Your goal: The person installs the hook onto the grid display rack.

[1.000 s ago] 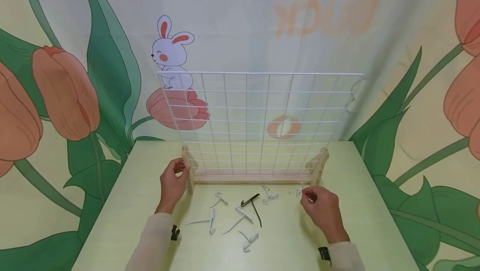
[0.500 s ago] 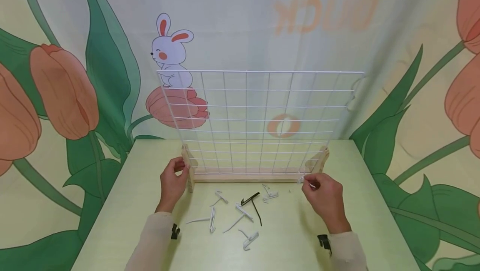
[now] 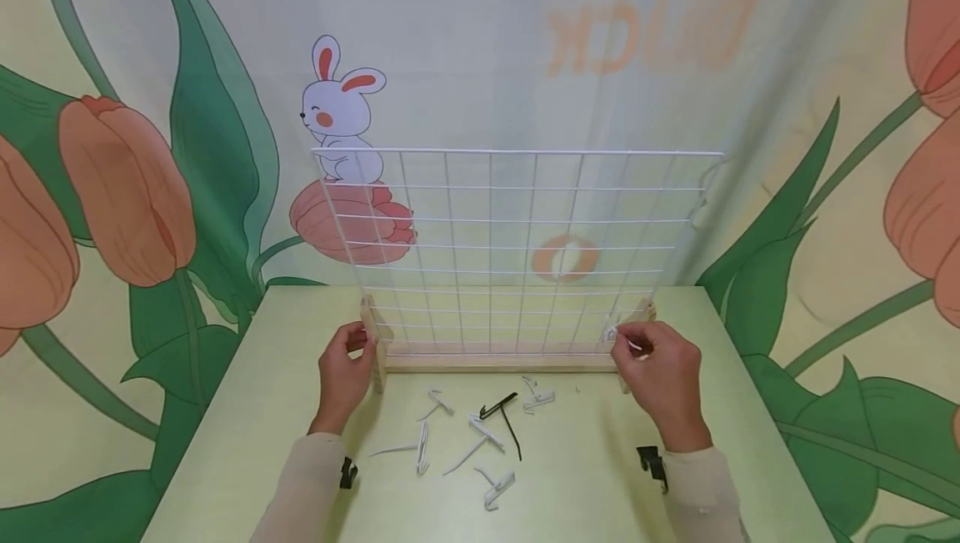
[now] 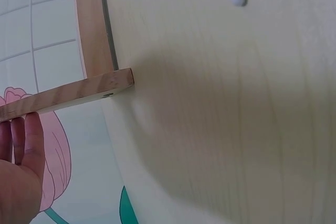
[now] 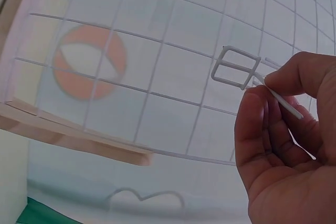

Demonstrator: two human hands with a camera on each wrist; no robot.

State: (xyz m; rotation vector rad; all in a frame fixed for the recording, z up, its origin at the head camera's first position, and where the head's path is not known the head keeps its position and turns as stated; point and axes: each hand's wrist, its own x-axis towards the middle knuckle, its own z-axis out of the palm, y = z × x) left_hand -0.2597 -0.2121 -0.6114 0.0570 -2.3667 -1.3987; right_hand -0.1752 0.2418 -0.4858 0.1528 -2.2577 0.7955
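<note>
My right hand [image 3: 663,378] pinches a small white wire hook [image 5: 286,103] between thumb and fingers. The hook's squarish wire end is against or just in front of the white wire grid [image 3: 517,152], near its lower right; contact is unclear. At the grid's left side, my left hand [image 3: 347,376] holds the upright of the wooden stand [image 3: 502,364]. In the left wrist view, the fingertips of that hand [image 4: 23,177] touch the wood's edge, and its thumb is out of sight. The grid stands upright in the wooden base.
Several white hooks, among them one hook [image 3: 422,447] at the left, lie on the table [image 3: 555,501] before the stand. A black hook [image 3: 498,406] lies among them. Behind the table hangs a printed curtain [image 3: 465,42].
My right hand has risen from the tabletop toward the grid's lower right, carrying the white hook. The left hand stays on the stand.
</note>
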